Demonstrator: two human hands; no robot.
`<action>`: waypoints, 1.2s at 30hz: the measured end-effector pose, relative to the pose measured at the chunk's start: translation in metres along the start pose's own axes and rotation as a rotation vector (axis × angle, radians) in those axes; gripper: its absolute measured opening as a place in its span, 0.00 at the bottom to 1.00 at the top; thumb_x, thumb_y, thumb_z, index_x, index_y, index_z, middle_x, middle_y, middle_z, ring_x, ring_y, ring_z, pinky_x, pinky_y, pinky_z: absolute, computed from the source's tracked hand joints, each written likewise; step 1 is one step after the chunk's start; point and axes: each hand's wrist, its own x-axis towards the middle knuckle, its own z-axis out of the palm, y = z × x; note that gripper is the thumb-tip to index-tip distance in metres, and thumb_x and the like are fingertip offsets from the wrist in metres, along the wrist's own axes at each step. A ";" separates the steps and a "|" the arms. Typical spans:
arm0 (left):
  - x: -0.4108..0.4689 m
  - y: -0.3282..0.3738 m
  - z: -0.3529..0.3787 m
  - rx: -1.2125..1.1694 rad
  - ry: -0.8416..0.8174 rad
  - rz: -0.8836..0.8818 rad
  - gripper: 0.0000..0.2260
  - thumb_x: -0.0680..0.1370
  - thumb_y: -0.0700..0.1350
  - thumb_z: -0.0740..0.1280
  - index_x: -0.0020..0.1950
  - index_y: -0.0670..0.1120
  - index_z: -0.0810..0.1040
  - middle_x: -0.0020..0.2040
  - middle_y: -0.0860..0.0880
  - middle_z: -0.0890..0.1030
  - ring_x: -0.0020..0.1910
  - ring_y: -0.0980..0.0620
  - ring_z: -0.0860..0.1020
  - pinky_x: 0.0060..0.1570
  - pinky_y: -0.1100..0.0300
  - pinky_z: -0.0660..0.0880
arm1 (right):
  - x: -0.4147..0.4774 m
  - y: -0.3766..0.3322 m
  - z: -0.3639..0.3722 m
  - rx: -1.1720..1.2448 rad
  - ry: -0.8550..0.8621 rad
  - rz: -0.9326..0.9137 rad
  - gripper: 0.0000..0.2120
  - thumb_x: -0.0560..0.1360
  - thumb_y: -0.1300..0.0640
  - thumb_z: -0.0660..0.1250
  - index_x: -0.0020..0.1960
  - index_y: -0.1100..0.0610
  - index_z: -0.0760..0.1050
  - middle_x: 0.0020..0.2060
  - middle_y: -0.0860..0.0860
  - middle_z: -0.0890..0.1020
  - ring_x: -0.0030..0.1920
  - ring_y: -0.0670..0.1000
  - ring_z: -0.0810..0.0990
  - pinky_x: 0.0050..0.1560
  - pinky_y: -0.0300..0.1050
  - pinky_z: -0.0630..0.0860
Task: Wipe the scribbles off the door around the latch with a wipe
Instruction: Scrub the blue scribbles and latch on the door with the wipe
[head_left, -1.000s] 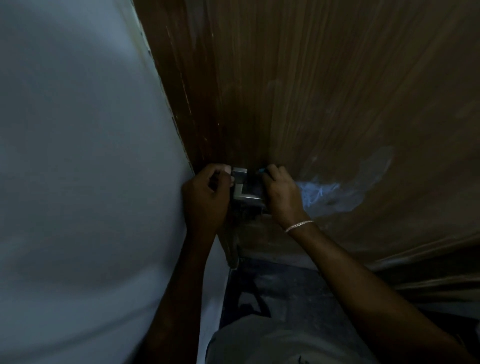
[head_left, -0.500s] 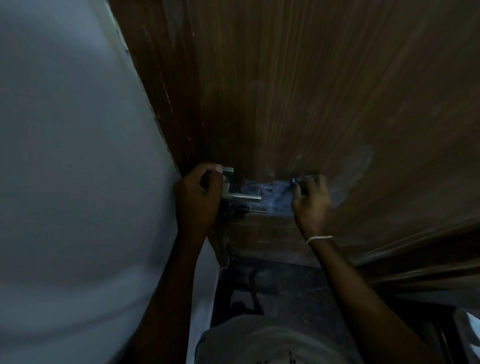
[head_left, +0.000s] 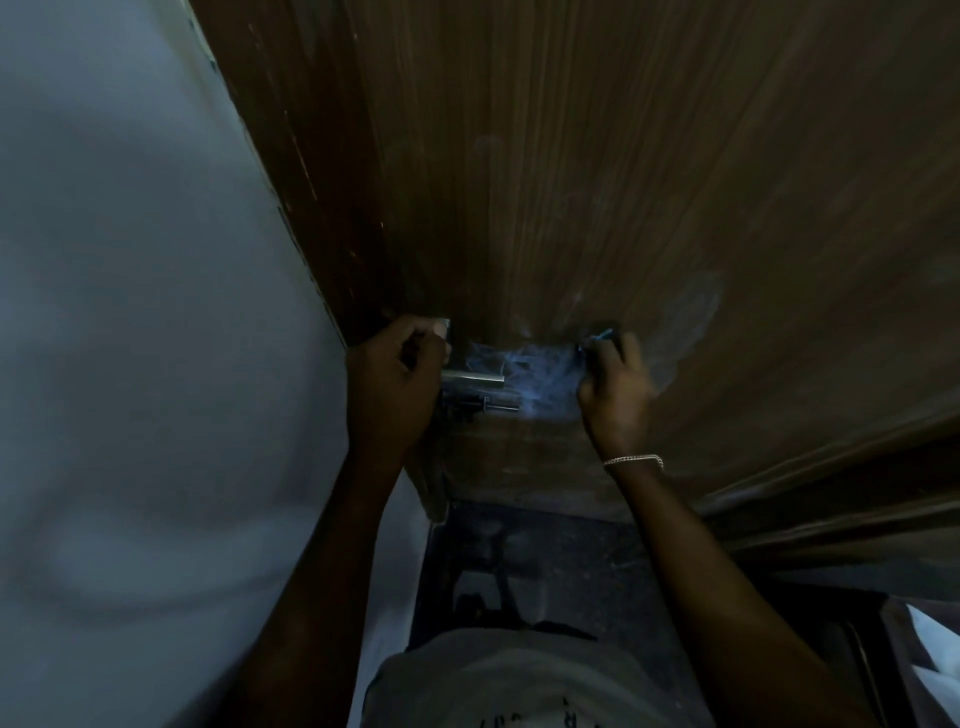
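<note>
**Asker:** Scribbles (head_left: 540, 379) — where are they?

**Me:** They show as a pale bluish smear on the brown wooden door (head_left: 597, 171), just right of the metal handle (head_left: 472, 378) and between my two hands. A fainter pale patch lies further right, past my right hand (head_left: 615, 387).

**Asker:** And the latch?

**Me:** The latch (head_left: 480, 408) sits just under the handle, a dark fitting with a small metal bolt pointing right. The smear reaches right up to its end.

**Asker:** What is your left hand (head_left: 395, 379) doing?

**Me:** It is curled closed at the edge of the door, fingers wrapped round the near end of the handle, beside the pale wall (head_left: 145, 338).

**Asker:** And the right one?

**Me:** Its fingers are bent in and pressed against the door at the right end of the smear. Something small and dark with a blue glint, the wipe (head_left: 600, 335), peeks out above my fingertips. The picture is dim, so I cannot tell how much of it I have hold of. A thin bracelet (head_left: 634, 461) circles that wrist.

**Asker:** Anything below?

**Me:** Dark floor (head_left: 545, 571) at the foot of the door, and my light shirt (head_left: 519, 680) at the bottom of the view.
</note>
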 end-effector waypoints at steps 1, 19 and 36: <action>-0.001 0.002 0.000 -0.002 -0.007 0.003 0.08 0.82 0.49 0.66 0.50 0.50 0.84 0.43 0.55 0.85 0.44 0.57 0.85 0.46 0.48 0.84 | -0.005 0.000 0.003 -0.015 -0.041 -0.009 0.12 0.73 0.68 0.65 0.54 0.60 0.78 0.53 0.54 0.75 0.45 0.54 0.78 0.44 0.43 0.75; -0.009 -0.001 -0.002 -0.015 -0.014 -0.016 0.06 0.82 0.49 0.67 0.50 0.51 0.84 0.43 0.54 0.86 0.45 0.55 0.85 0.46 0.46 0.84 | -0.002 0.018 -0.028 0.100 0.054 0.216 0.10 0.75 0.64 0.67 0.55 0.55 0.76 0.52 0.53 0.78 0.50 0.50 0.78 0.52 0.35 0.71; -0.012 0.001 0.001 -0.002 -0.032 0.001 0.06 0.81 0.48 0.67 0.50 0.52 0.84 0.44 0.56 0.86 0.45 0.59 0.85 0.46 0.51 0.84 | -0.010 0.008 -0.014 0.314 0.044 0.229 0.13 0.77 0.59 0.72 0.61 0.55 0.77 0.56 0.49 0.82 0.56 0.47 0.81 0.58 0.43 0.79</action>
